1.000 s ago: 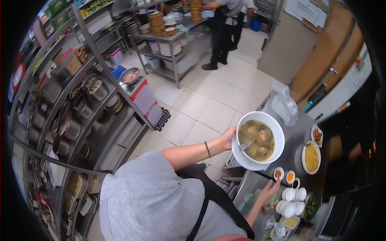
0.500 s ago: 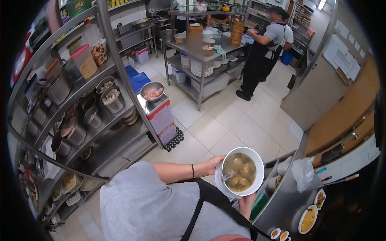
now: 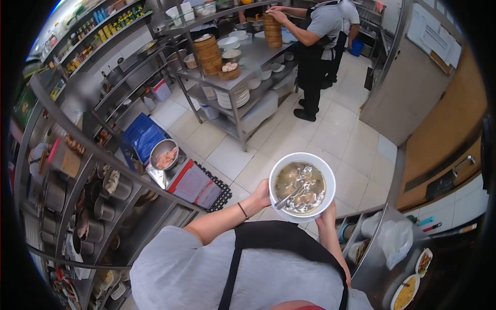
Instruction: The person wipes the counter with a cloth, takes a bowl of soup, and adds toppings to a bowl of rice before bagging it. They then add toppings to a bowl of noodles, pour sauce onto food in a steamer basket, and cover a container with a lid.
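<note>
I see both hands on a white bowl (image 3: 302, 187) of soup. Left hand (image 3: 262, 195) grips the rim; right hand (image 3: 326, 214) supports it from below. A spoon (image 3: 289, 197) lies in the broth. Beyond, a person (image 3: 315, 46) stands at a steel table (image 3: 258, 66) bearing bamboo steamers (image 3: 209, 51).

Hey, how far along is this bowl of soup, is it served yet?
Done: the bowl is full of soup, with a spoon in it. In hand: the left hand and right hand hold it above the tiled floor. Left: it is not yet set down anywhere; the steel counter is off to the right.
</note>
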Demonstrator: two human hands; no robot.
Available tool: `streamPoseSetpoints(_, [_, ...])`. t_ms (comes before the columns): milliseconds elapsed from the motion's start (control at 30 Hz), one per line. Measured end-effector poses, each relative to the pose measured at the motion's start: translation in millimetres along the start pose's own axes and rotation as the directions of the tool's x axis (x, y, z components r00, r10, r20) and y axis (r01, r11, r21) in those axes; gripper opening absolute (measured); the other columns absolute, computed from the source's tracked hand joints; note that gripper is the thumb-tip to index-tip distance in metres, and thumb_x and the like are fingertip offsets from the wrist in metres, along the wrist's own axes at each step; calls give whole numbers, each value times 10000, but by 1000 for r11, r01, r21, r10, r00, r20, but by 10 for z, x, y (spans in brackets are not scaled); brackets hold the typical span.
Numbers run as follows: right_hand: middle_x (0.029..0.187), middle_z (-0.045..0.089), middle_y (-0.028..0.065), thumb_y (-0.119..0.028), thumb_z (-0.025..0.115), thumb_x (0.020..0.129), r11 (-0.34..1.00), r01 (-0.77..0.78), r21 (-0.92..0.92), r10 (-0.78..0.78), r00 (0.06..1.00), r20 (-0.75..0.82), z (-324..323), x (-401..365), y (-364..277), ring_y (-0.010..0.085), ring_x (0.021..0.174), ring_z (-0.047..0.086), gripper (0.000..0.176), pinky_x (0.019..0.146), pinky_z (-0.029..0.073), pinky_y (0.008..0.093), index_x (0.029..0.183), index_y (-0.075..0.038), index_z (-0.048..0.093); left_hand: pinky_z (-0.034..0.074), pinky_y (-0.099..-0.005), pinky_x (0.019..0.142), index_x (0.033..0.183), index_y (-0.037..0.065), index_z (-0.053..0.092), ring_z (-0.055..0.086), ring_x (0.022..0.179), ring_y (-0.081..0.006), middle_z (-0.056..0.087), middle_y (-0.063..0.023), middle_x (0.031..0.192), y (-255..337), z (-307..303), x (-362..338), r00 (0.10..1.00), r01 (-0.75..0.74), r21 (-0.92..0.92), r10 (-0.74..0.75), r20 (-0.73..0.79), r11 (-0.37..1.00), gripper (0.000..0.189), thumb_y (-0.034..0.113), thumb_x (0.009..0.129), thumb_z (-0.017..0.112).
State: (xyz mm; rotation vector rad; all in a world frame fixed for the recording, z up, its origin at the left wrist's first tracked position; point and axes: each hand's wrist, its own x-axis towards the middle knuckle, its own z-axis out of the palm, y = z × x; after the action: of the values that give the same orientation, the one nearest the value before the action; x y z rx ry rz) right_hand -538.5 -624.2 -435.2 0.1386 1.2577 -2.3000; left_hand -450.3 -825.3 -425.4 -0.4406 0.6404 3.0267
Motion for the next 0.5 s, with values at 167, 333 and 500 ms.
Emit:
streamPoseSetpoints(167, [1084, 544, 135, -135, 359, 912, 996, -59, -60, 66, 990, 123, 409, 946, -473, 216, 955, 564, 293, 799, 488, 325, 1160, -7, 448, 393, -430, 948, 1206, -54, 407, 481, 1090, -301, 465, -203, 1200, 296, 116, 685, 992, -125, -48, 125, -1, 991, 415, 196, 893, 299])
streamPoseSetpoints(333, [1113, 531, 151, -151, 348, 913, 981, -162, -108, 180, 966, 185, 722, 1976, -556, 246, 991, 550, 324, 836, 476, 358, 1191, -3, 424, 388, -417, 953, 1201, -47, 417, 488, 1082, -287, 483, -185, 1186, 728, 67, 1336, 956, -282, -93, 271, -113, 955, 410, 186, 897, 272])
streamPoseSetpoints(500, [1117, 529, 161, -168, 365, 911, 967, -234, -96, 249, 949, 195, 1163, 2872, -478, 254, 991, 549, 334, 833, 477, 364, 1191, 5, 419, 394, -412, 945, 1208, -19, 424, 496, 1077, -278, 495, -157, 1187, 1421, 67, 1973, 936, -351, -126, 348, -45, 928, 418, 226, 905, 273])
